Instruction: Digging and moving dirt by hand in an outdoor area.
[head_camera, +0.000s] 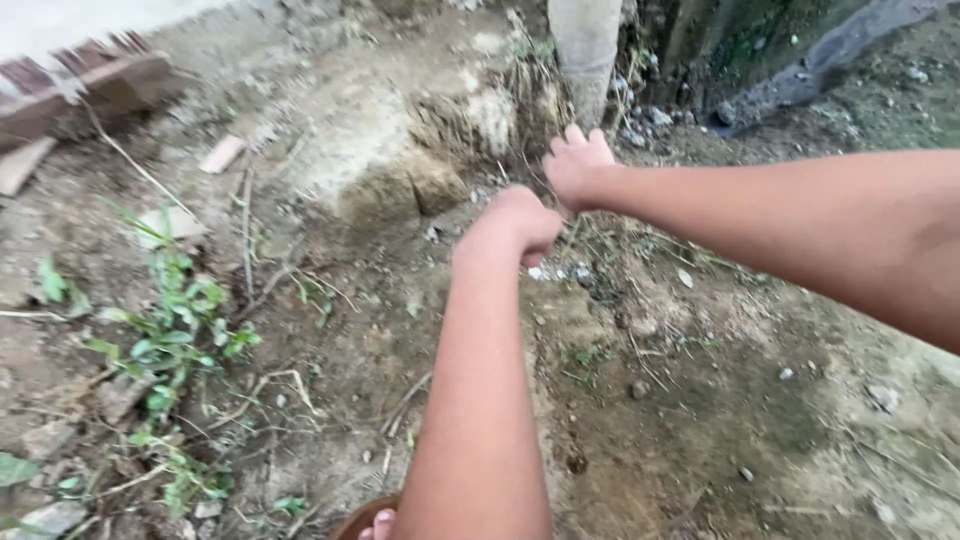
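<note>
Both my bare arms reach forward over bare, crumbly soil. My left hand (520, 222) is curled into a fist just above the dirt; whatever it may hold is hidden by the fingers. My right hand (576, 163) is a little farther out, knuckles up, fingers bent down into dry grass stalks (540, 90) at the foot of a grey trunk or post (586, 45). What the right fingers grip cannot be made out.
Green weeds (175, 330) and dry twigs lie at the left. A dug clod of earth (420, 180) sits beside the post. Broken bricks or tiles (90, 85) rest at top left. A dark pipe or sheet (820, 55) runs at top right. Toes (378, 522) show at bottom.
</note>
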